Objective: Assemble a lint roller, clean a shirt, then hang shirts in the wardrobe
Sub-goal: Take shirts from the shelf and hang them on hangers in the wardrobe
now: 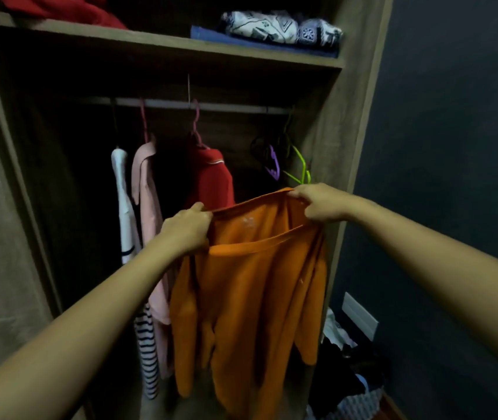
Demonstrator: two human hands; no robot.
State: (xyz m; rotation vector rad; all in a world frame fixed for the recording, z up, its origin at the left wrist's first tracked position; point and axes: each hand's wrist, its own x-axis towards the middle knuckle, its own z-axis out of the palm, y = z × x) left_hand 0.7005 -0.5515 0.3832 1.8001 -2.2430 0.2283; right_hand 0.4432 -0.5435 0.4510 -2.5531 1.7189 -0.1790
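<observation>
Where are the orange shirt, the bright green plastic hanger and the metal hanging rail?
orange shirt (260, 286): head view, front cloth below the collar.
bright green plastic hanger (299, 156): head view, its sloping arm.
metal hanging rail (166, 104): head view, bare stretch between hooks.

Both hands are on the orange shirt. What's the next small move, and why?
Probably let the right hand release and take the green hanger just above it: the orange shirt is on no hanger, and the left hand grips it too.
</observation>
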